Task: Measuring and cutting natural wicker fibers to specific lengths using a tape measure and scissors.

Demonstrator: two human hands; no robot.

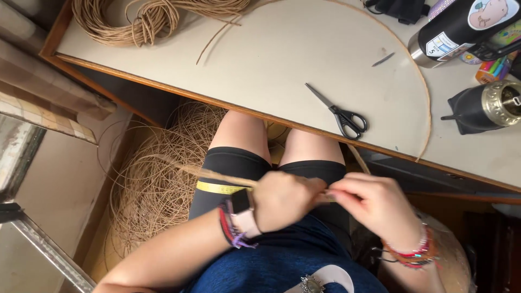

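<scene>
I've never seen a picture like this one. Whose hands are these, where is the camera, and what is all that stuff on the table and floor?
The camera sits on a seated person's head, looking down at their lap. The left hand and right hand meet over the thighs and together grip a thin tan cane strip. A yellow measuring tape lies across one thigh. On the table in front lie scissors, a coil of cane, a long bent strand, a black bottle and a brass-topped pot. More loose cane is heaped on the floor.
</scene>
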